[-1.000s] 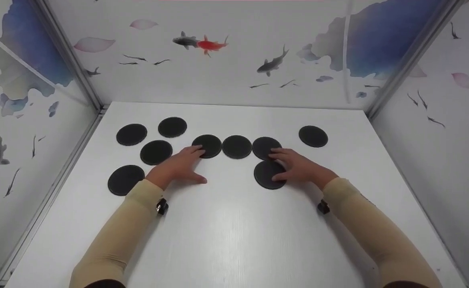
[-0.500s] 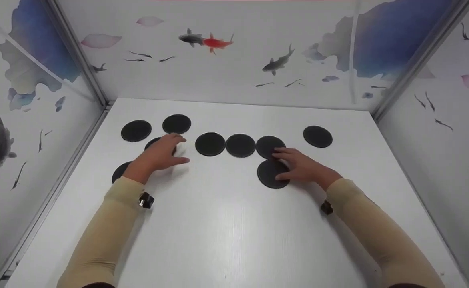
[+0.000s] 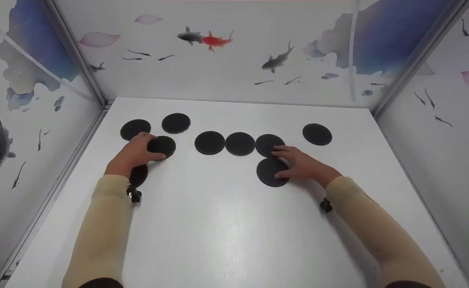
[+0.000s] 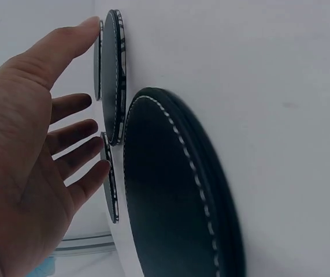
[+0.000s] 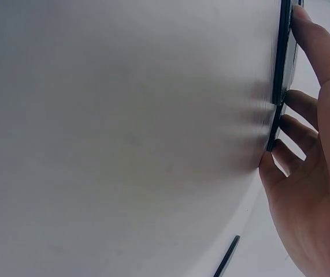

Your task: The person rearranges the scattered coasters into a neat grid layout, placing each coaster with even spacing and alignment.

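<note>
Several round black coasters with pale stitched edges lie on the white table. In the head view my left hand [image 3: 131, 153] is over the left group, thumb and fingertips at the near and far edges of one coaster [image 3: 165, 147]. The left wrist view shows its fingers spread beside that coaster [image 4: 112, 81], while a nearer coaster [image 4: 165, 190] fills the foreground. My right hand [image 3: 302, 166] rests with relaxed fingers on two touching coasters: fingertips on the right end coaster [image 3: 267, 144] of a row, thumb on the coaster [image 3: 268, 172] just below it.
The row continues leftward with a middle coaster [image 3: 240, 144] and a left coaster [image 3: 209, 143]. Two coasters lie further back left, one [image 3: 176, 123] beside the other [image 3: 135, 127]. A lone coaster [image 3: 317, 134] sits at right. Walls with painted fish enclose the table [image 3: 226, 224] on three sides.
My left hand has left the row's left coaster and moved left to a coaster in the left group. The right hand stays on its two coasters. The head view has shifted slightly.
</note>
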`<state>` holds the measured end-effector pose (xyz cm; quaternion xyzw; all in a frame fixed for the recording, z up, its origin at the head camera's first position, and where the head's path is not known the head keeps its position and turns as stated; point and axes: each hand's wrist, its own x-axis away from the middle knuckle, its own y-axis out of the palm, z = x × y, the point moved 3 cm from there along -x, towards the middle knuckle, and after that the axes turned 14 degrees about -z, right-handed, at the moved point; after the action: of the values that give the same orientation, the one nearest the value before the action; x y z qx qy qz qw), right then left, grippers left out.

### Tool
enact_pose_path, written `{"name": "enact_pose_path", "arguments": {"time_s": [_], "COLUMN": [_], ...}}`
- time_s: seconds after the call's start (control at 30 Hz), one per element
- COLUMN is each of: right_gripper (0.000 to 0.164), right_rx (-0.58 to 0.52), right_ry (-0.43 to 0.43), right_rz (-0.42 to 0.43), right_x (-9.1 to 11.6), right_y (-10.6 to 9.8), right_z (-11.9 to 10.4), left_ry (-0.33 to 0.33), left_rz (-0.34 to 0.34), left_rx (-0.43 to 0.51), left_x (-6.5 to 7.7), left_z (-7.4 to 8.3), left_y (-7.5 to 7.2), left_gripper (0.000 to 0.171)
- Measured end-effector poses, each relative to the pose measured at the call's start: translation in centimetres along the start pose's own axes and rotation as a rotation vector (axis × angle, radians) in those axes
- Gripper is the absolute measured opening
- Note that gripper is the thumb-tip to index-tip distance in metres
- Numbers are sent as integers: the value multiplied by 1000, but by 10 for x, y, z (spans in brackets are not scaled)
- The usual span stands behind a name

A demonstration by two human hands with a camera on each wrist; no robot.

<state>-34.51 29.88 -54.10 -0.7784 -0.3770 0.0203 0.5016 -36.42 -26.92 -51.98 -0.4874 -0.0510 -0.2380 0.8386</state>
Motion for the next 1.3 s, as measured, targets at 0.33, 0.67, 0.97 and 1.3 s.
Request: {"name": "enact_pose_path", "arguments": {"time_s": [0.33,0.67,0.97,1.3], "right_gripper": [91,92,92,92], "right_rx": [5,-6,-4,-5], "right_ry": [-5,-7,-7,-10], "right_rz": [-6,-6,-5,-14], "right_x": [-1,0,-1,0], "right_y": [0,0,0,-1], "right_z": [1,0,0,-2], "left_ry": [-46,-55,-56,-54], "left_rz": [-39,-61,-41,-5], "left_rx": [-22,-74,-118,-148], "left_x": [-9,-14,-20,-21], "left_z": [-4,-3,-4,0], "left_y": [6,6,6,5], "left_gripper": [109,103,96,92]}}
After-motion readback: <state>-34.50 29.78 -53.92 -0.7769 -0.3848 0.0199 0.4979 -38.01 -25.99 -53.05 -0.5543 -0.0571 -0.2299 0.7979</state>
